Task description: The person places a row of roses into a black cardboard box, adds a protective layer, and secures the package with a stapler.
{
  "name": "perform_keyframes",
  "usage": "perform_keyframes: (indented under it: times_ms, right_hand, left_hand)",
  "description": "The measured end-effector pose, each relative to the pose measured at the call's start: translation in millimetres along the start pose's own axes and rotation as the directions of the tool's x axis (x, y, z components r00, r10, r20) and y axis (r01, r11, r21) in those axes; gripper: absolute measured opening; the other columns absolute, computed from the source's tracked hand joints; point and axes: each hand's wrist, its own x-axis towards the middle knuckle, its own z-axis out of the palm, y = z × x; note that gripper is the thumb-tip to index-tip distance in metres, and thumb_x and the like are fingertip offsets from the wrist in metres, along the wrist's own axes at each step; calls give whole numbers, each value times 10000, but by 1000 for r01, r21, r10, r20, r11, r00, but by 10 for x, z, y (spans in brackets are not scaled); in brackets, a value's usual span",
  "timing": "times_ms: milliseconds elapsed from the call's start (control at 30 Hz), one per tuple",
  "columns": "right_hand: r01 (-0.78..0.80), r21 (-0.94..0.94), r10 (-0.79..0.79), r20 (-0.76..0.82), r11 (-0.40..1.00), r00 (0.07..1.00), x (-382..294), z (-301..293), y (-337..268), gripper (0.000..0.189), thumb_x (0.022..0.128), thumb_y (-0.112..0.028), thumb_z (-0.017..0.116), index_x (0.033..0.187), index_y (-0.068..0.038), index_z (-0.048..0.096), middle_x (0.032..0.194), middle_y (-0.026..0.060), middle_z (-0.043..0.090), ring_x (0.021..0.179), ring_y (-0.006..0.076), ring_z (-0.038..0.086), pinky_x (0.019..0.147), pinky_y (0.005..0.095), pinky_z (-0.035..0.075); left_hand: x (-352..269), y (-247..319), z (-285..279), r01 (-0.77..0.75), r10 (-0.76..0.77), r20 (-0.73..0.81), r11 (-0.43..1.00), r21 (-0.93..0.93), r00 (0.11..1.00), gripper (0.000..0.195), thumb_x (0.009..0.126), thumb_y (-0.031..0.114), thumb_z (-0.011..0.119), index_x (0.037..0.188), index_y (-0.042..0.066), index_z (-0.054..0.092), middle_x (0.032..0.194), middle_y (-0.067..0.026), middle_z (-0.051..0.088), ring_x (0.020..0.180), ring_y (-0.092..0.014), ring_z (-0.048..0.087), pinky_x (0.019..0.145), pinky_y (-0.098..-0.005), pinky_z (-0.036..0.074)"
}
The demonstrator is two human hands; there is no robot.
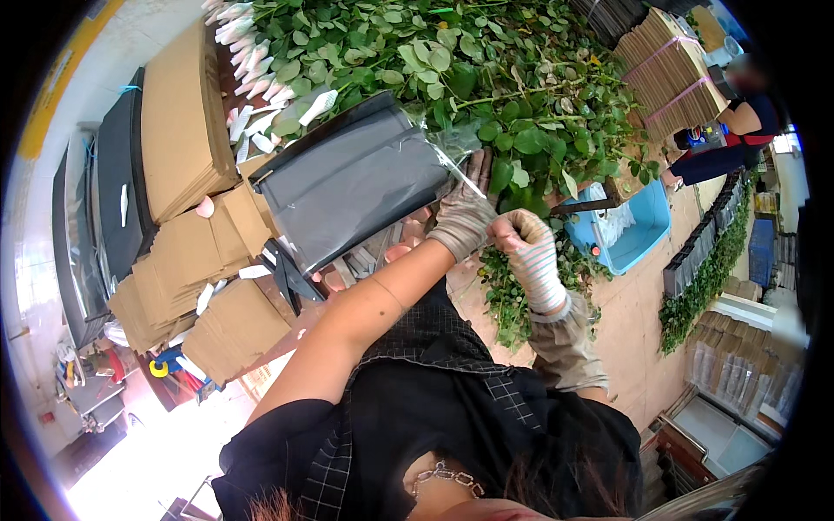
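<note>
A black, box-like flower sleeve with clear plastic film lies slantwise on the worktable before me. My left hand, in a striped, soiled glove, is at its right end. Loose film and a pale strip there cover part of the fingers, so their grip is unclear. My right hand wears a striped glove too. It hovers just right of my left wrist, fingers curled and thumb to fingertip; whether anything thin is pinched there I cannot tell. Leafy rose stems lie right beyond both hands.
White-wrapped flower heads edge the leafy pile. Cardboard sheets and black-handled scissors are at left. A blue tub stands on the floor at right, near cut greenery. Another person stands at far right by bundled cardboard.
</note>
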Motion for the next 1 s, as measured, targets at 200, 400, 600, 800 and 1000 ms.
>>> perform_keyframes:
  times_ms: [200, 400, 600, 800, 1000]
  right_hand:
    - [-75, -97, 64, -106, 993, 992, 97, 274, 620, 180, 880, -163, 603, 808, 2, 616, 689, -3, 573, 617, 66, 466, 563, 230, 405]
    - [-288, 99, 297, -88, 953, 951, 445, 478, 980, 154, 884, -141, 595, 887, 10, 625, 811, 22, 623, 670, 84, 511, 594, 255, 437]
    - [275, -958, -112, 265, 83, 958, 890, 301, 1558, 143, 881, -200, 533, 906, -93, 625, 744, 96, 612, 698, 212, 628, 560, 356, 495]
    - [423, -906, -32, 423, 19, 906, 1193, -69, 2607, 302, 856, -227, 484, 1084, -79, 616, 990, 131, 649, 898, 299, 631, 786, 450, 475]
    - [604, -796, -181, 601, -45, 778, 1459, -157, 1947, 346, 887, -156, 459, 1207, -81, 567, 1112, 84, 616, 1014, 263, 582, 929, 420, 430]
  left_hand:
    - [-921, -138, -276, -184, 300, 254, 900, -395, 919, 600, 801, 373, 594, 1306, 69, 479, 1454, -183, 302, 1390, -369, 172, 1134, -479, 142]
    - [-1631, -611, -414, -99, 160, 35, 752, -651, 986, 454, 728, 296, 709, 1111, 90, 578, 1347, -184, 430, 1257, -385, 394, 1029, -499, 339]
    - [-1928, -852, -490, 170, -127, 115, 637, -752, 985, 376, 743, 211, 690, 1090, 102, 596, 1290, -147, 496, 1195, -342, 465, 996, -463, 364]
    - [-1981, -895, -552, 263, -259, 136, 561, -785, 956, 327, 753, 184, 686, 1063, 103, 617, 1234, -134, 546, 1148, -329, 506, 972, -437, 380]
    - [-2369, -971, -575, 201, -413, -35, 513, -835, 910, 260, 796, 163, 641, 1046, 96, 622, 1149, -126, 593, 1056, -323, 554, 925, -440, 421]
